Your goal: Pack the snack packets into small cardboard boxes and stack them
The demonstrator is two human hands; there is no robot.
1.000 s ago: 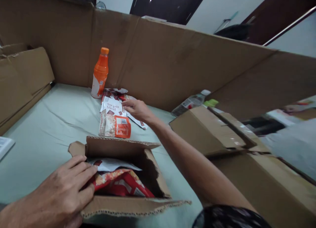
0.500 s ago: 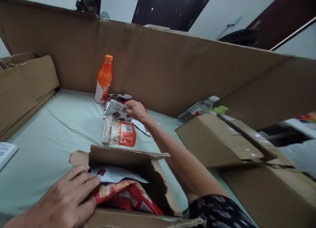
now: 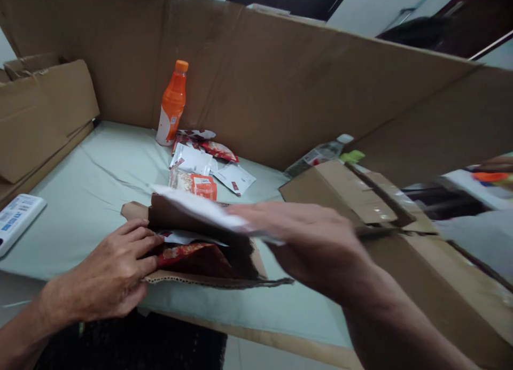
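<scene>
My left hand lies with fingers spread on the near left edge of a small torn cardboard box; its fingertips touch the red packets inside. My right hand, blurred by motion, holds a white packet just above the box opening. Several more packets lie in a loose pile on the pale green sheet behind the box, beside an upright orange bottle.
Tall cardboard walls ring the back and left. A larger cardboard box with open flaps sits at right, a lying clear bottle behind it. A white labelled item rests at the far left.
My right hand picked a white packet off the pile by the bottle and carried it back over the small box. My left hand stayed on the box.
</scene>
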